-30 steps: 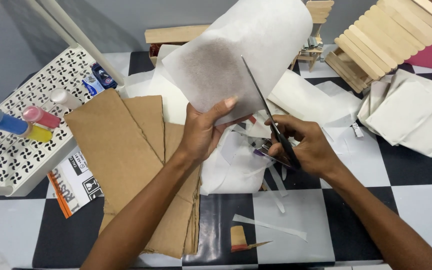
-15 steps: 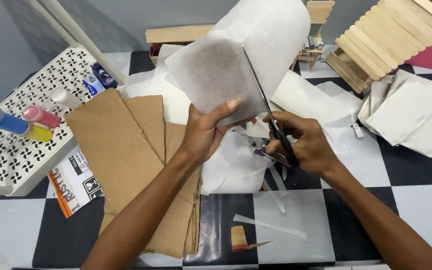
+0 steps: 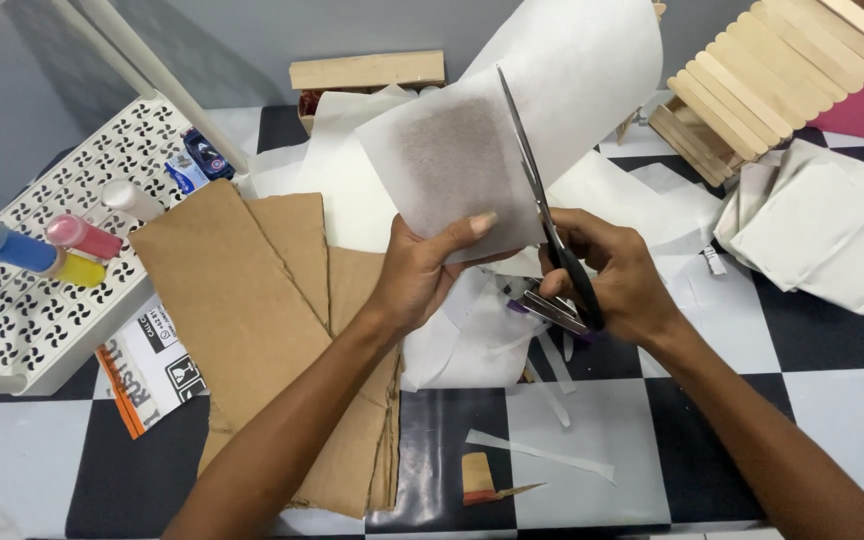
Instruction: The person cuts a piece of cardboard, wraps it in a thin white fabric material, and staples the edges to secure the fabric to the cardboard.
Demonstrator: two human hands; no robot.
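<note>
Head view, grip: your left hand (image 3: 422, 275) pinches the thin white paper sheet (image 3: 472, 170), held up above the chequered bench (image 3: 832, 385).
Scissors: your right hand (image 3: 617, 280) is closed around the black-handled scissors (image 3: 547, 225), blades in the sheet.
Risk: your left thumb sits near the blades; floppy paper could tear or skew.

Cardboard sheets (image 3: 242, 300), paint bottles (image 3: 42, 250) on white rack (image 3: 12, 330), craft-stick panel (image 3: 762, 70)
</note>
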